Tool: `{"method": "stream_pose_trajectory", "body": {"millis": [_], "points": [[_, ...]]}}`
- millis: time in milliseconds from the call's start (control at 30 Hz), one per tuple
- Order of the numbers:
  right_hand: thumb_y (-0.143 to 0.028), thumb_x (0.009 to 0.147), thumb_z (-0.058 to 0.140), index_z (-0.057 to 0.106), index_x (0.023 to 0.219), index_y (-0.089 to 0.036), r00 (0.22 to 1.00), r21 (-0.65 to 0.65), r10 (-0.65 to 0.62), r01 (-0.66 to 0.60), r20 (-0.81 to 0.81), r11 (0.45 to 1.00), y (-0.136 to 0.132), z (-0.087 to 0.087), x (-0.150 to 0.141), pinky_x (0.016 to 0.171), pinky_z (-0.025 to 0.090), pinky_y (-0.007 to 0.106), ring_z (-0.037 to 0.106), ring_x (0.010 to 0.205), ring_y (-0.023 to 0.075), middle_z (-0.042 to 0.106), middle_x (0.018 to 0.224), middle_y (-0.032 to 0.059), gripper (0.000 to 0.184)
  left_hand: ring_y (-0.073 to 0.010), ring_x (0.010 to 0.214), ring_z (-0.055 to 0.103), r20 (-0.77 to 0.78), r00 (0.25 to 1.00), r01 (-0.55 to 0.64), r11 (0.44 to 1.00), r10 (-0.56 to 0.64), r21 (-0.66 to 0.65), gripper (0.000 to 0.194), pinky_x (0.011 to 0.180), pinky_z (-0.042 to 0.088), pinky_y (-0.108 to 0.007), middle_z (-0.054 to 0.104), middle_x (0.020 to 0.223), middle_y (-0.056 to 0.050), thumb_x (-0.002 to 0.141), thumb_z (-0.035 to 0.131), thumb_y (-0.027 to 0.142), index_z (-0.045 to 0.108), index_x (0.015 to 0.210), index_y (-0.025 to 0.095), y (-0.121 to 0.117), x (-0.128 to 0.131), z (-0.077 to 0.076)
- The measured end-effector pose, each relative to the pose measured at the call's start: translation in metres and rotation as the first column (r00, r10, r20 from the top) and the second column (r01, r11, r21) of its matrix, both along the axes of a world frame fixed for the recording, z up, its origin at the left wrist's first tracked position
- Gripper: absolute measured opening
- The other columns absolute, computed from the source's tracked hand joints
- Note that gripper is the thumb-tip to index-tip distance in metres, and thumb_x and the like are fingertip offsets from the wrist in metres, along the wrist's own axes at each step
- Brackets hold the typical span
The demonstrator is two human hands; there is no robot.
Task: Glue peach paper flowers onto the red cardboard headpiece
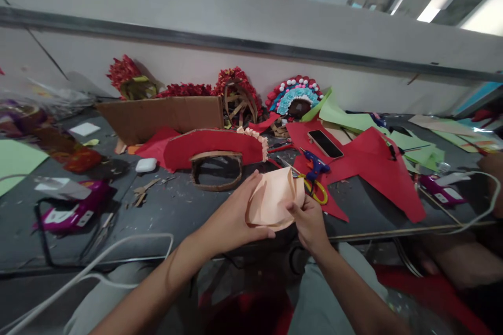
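Several layers of peach paper [271, 196], loosely folded, are held over the table's front edge. My left hand [236, 214] grips their left side, thumb below and fingers behind. At the right side my right hand [310, 220] pinches the paper between thumb and fingers. Just beyond lie yellow-handled scissors [320, 193], partly hidden by the paper, and a blue glue gun [314, 165]. Behind my left hand stands a red headpiece [214, 141] with a cardboard band [216, 187] and peach ruffles [255, 138] along its right edge.
Red paper [377, 162] carries a phone [325, 144]. Green paper [346, 115] lies behind it. A white earbud case [145, 165], cardboard scraps [141, 191] and purple power strips [76, 207] with white cables occupy the table. Decorated headpieces [294, 97] lean against the wall. Another person's arm shows at right.
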State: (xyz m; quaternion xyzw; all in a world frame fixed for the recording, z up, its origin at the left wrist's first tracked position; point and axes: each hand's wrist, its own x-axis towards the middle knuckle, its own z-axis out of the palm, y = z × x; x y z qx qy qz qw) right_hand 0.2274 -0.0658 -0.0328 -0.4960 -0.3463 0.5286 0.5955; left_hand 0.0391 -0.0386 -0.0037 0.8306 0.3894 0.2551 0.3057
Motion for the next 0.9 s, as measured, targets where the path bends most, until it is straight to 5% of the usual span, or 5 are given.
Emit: {"method": "stream_pose_trajectory", "body": {"millis": [200,367,567,700,900], "points": [[-0.064,0.04,0.075,0.059,0.06,-0.017,0.992,0.022,-0.118,0.119,-0.037,0.993,-0.001,0.001,0.007,0.047,0.045,0.025,0.054,0.048,0.0136,0.061,0.054,0.0007,0.054,-0.0229,0.116,0.052,0.04,0.998,-0.035,0.992,0.04,-0.119,0.065,0.093,0.044,-0.037,0.046,0.135,-0.011,0.08,0.056,0.04,0.03,0.137,0.023,0.002,-0.005,0.001],[-0.073,0.051,0.064,0.058,0.061,-0.019,0.969,0.01,-0.239,0.24,-0.063,0.971,-0.001,0.003,0.011,0.048,0.047,0.026,0.057,0.051,0.0151,0.063,0.057,0.0013,0.055,-0.0166,0.081,0.063,-0.028,0.995,-0.098,0.994,0.099,0.049,0.026,0.074,0.047,-0.027,0.068,0.092,-0.006,0.09,0.039,0.029,0.06,0.101,0.018,0.002,-0.002,0.0],[-0.045,0.062,0.073,0.063,0.086,-0.017,0.995,-0.024,-0.092,0.093,0.031,0.995,-0.004,0.012,0.008,0.062,0.051,0.032,0.063,0.068,0.0203,0.069,0.074,0.0049,0.038,-0.0095,0.051,0.046,0.235,0.821,-0.514,0.853,0.52,-0.09,0.023,0.048,0.035,-0.019,0.049,0.057,0.004,0.087,0.043,0.033,0.054,0.075,0.017,0.005,0.0,0.003],[-0.037,0.07,0.068,0.053,0.107,-0.019,0.977,0.069,-0.006,-0.009,0.215,0.998,-0.006,0.01,0.005,0.078,0.05,0.034,0.062,0.088,0.021,0.065,0.099,0.0074,0.044,-0.0089,0.052,0.04,0.328,0.716,-0.596,0.784,0.617,-0.173,0.02,0.048,0.033,-0.018,0.043,0.057,0.005,0.086,0.043,0.032,0.05,0.074,0.018,0.008,-0.002,0.006],[-0.033,0.064,0.072,0.03,0.13,-0.02,0.684,0.37,-0.336,0.103,0.647,0.923,-0.006,0.005,0.005,0.101,0.031,0.043,0.036,0.123,0.0262,0.033,0.136,0.0139,0.08,-0.008,0.05,0.04,0.313,0.716,-0.604,0.778,0.624,-0.169,0.019,0.046,0.031,-0.018,0.042,0.056,0.006,0.085,0.045,0.031,0.051,0.074,0.017,0.005,-0.004,0.007]]}}
